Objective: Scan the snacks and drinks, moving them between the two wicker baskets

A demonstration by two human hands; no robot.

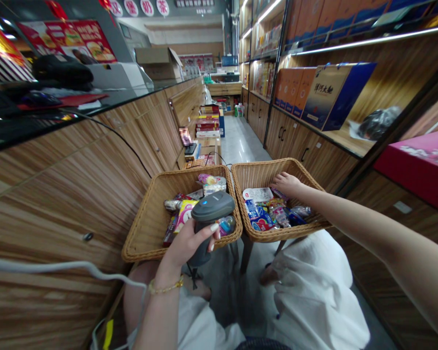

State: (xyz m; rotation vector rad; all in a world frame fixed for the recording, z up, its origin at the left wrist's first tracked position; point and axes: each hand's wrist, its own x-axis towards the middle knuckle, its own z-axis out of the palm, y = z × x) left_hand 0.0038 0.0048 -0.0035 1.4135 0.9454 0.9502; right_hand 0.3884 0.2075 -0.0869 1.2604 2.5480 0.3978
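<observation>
My left hand [190, 245] is closed round the handle of a dark grey barcode scanner [213, 206], held over the front of the left wicker basket [140, 238]. Packaged snacks lie in that basket, among them a yellow and pink packet [185, 214] and a purple-topped pack [207, 179]. Inside the right wicker basket [264, 236], my right hand [286, 184] is near the back, fingers stretched out and slightly apart, just above a purple packet [279, 193]. Blue packets [259, 218] and a white oval-shaped pack [257, 194] lie to its left. Its fingertips are partly hidden.
On the left runs a wooden counter [124, 141] with a dark top. Shelves with boxed goods, including a blue and cream box [336, 97], line the right. Stacked boxes [208, 124] and a phone on a stand [187, 138] stand ahead. A white cable [76, 267] crosses the left side.
</observation>
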